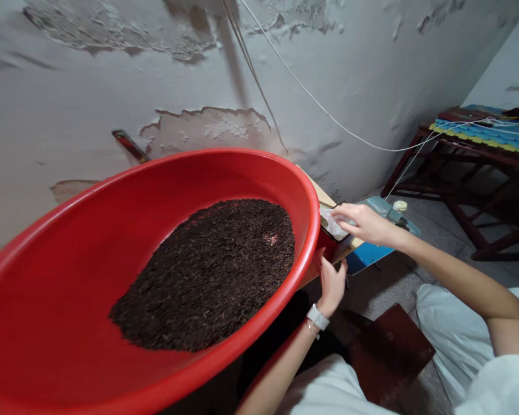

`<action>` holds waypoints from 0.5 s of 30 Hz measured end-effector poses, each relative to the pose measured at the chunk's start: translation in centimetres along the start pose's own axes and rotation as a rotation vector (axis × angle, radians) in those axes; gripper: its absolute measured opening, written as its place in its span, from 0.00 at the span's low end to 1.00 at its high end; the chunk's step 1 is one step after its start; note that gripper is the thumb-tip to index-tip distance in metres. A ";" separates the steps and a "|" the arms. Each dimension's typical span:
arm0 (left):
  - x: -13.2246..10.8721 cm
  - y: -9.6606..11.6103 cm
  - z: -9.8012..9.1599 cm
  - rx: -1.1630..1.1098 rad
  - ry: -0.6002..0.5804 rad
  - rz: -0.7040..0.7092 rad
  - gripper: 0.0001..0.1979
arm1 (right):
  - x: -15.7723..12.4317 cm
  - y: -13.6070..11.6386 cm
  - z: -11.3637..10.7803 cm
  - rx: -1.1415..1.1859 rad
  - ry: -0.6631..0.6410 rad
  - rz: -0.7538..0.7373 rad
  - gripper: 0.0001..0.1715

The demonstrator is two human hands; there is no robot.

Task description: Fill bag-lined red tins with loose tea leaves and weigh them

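Note:
A large red basin (pixel 237 154) fills the left and middle of the view, holding a heap of dark, dry shredded leaves (pixel 211 276) that looks like loose tea. At its right rim stands a small dark red box (pixel 328 245) with a clear plastic bag (pixel 332 223) in its opening. My right hand (pixel 365 223) is over the opening, its bent fingers closed on the bag. From below, my left hand (pixel 332 283), with a white watch on the wrist, holds the side of the box between thumb and fingers. Some of its fingertips are hard to make out.
A pale wooden board (pixel 315 185) lies under the box, with a blue surface (pixel 369 256) beyond. A small jar with a pale lid (pixel 400 206) stands further right. A dark red stool (pixel 391 351) is below my arms. White cords (pixel 328 112) hang along the peeling wall.

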State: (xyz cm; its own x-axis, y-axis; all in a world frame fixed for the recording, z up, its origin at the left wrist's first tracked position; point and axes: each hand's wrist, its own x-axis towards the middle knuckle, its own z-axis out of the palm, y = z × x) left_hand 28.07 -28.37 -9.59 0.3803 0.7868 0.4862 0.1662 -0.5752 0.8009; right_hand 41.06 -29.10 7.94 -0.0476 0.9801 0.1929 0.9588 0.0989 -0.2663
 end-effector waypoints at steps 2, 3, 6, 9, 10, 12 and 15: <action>-1.2 2.1 -1.1 -0.057 0.037 0.092 0.14 | -1.5 -0.6 1.2 -0.064 -0.031 -0.085 0.23; -1.3 3.3 -1.8 -0.086 0.050 0.174 0.13 | -2.1 -0.9 1.8 -0.109 -0.042 -0.112 0.25; 0.6 6.5 -3.8 -0.078 0.106 0.418 0.15 | -3.7 -1.4 3.3 -0.245 -0.094 -0.138 0.28; 4.1 7.9 -4.5 0.084 0.019 0.474 0.13 | -4.7 -1.7 3.8 -0.353 -0.184 -0.102 0.22; 5.1 7.9 -4.5 0.139 -0.038 0.447 0.11 | -4.8 -1.7 3.5 -0.371 -0.210 -0.094 0.20; 6.4 7.6 -4.2 0.225 -0.124 0.371 0.11 | -4.6 -1.3 2.4 -0.375 -0.250 -0.076 0.19; 6.8 6.9 -3.8 0.321 -0.176 0.310 0.11 | -3.1 -0.3 0.2 -0.342 -0.294 -0.005 0.19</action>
State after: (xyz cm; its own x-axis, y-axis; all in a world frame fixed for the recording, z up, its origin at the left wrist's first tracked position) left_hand 28.31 -26.12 0.54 0.6002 0.5336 0.5959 0.2826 -0.8384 0.4661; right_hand 40.82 -32.13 7.24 -0.0829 0.9919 -0.0964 0.9934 0.0899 0.0706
